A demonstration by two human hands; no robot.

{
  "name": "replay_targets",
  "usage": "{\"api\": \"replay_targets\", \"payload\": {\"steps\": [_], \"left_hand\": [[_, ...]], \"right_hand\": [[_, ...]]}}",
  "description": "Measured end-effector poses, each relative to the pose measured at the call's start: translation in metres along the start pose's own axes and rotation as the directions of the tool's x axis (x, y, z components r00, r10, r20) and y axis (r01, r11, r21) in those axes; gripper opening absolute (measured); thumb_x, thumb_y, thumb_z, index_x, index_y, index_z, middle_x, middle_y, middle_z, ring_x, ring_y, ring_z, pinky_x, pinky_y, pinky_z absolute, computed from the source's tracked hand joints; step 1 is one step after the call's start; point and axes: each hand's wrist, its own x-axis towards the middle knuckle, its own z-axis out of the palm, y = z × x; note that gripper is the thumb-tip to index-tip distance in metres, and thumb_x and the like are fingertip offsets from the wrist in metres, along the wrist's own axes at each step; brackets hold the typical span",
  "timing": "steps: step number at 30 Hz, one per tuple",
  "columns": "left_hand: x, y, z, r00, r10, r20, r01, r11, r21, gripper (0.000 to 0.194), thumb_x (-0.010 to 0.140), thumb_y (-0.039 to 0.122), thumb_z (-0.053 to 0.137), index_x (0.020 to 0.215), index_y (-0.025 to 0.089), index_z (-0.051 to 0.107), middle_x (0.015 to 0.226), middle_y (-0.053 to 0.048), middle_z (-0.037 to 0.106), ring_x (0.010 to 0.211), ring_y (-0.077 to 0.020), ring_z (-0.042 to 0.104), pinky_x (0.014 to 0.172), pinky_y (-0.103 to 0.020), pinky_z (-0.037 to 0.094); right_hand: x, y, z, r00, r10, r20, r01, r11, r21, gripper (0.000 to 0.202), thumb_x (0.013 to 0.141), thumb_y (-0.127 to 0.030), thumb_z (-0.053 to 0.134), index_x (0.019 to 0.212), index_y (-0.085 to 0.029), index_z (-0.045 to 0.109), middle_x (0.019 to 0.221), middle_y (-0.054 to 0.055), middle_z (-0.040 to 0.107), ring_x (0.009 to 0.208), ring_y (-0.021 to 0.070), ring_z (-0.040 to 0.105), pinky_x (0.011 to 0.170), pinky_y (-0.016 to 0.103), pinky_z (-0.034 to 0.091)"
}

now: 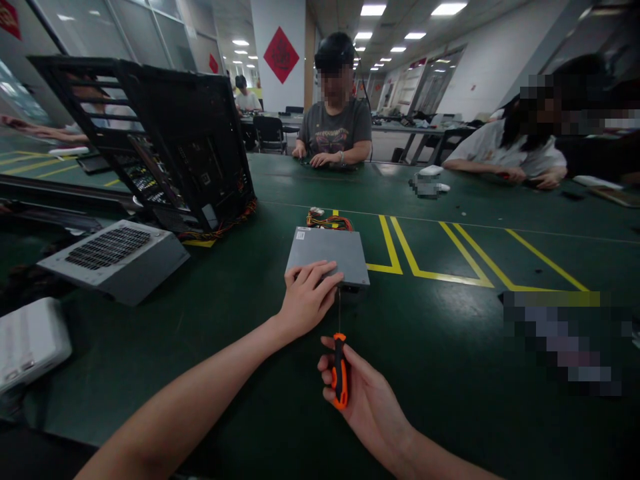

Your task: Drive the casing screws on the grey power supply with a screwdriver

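A grey metal computer power supply lies on the green table in front of me, a bundle of coloured cables at its far side. Across its near left top edge rests my left hand, fingers stretched out flat. My right hand is closed around the orange and black handle of a screwdriver. The thin shaft points away from me, and its tip meets the near face of the power supply, by my left fingertips. Exactly what the tip touches is too small to make out.
A black computer case stands tilted at the left. Nearer are another power supply with a fan grille and a white device. Yellow tape marks the table. Other people sit across it, hands on the tabletop.
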Motion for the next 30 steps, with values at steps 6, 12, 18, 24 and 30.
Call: {"api": "replay_targets", "payload": {"steps": [6,12,18,24,30], "left_hand": [[-0.0001,0.0001,-0.0005,1.000,-0.001,0.012,0.001,1.000,-0.004,0.024,0.085,0.024,0.044,0.107,0.026,0.053,0.121,-0.002,0.053,0.112,-0.0190,0.045,0.087,-0.039,0.024],[0.0000,-0.0001,0.0001,1.000,-0.006,0.008,0.006,1.000,0.002,0.023,0.085,0.023,0.045,0.107,0.026,0.053,0.120,-0.002,0.053,0.111,-0.0187,0.045,0.086,-0.039,0.025],[-0.0005,-0.0006,0.0011,1.000,-0.006,0.009,0.006,1.000,0.004,0.024,0.085,0.023,0.045,0.107,0.027,0.053,0.121,-0.002,0.053,0.112,-0.0188,0.045,0.086,-0.039,0.025],[-0.0001,0.0001,0.0002,1.000,0.000,0.005,0.000,1.000,0.002,0.024,0.085,0.023,0.045,0.107,0.026,0.053,0.121,-0.002,0.053,0.112,-0.0190,0.045,0.086,-0.039,0.025],[0.0004,0.0005,-0.0009,1.000,0.003,0.006,-0.003,1.000,0.003,0.024,0.085,0.023,0.045,0.107,0.026,0.053,0.120,-0.002,0.053,0.111,-0.0194,0.045,0.086,-0.039,0.025]], "right_hand": [[-0.0014,0.0006,0.0008,0.999,-0.036,0.001,0.036,0.999,-0.019,0.016,0.074,-0.027,0.062,0.085,-0.019,0.054,0.075,0.004,0.063,0.062,0.0113,0.054,0.057,0.024,0.038],[-0.0013,-0.0007,0.0026,1.000,-0.014,-0.010,0.014,1.000,-0.007,0.022,0.077,-0.033,0.057,0.089,-0.015,0.058,0.074,0.005,0.062,0.065,0.0130,0.054,0.063,0.028,0.041],[-0.0011,-0.0002,0.0001,1.000,-0.003,0.011,0.002,1.000,0.013,0.030,0.080,-0.035,0.053,0.099,-0.013,0.057,0.074,0.006,0.061,0.062,0.0118,0.052,0.056,0.024,0.038],[-0.0002,0.0016,-0.0015,0.998,-0.050,0.024,0.050,0.999,-0.005,0.016,0.075,-0.028,0.061,0.086,-0.018,0.055,0.075,0.004,0.062,0.061,0.0106,0.052,0.056,0.023,0.036],[-0.0016,-0.0007,0.0028,1.000,-0.009,-0.008,0.008,1.000,-0.022,0.027,0.076,-0.035,0.058,0.092,-0.013,0.059,0.076,0.007,0.062,0.065,0.0132,0.053,0.062,0.027,0.040]]}}
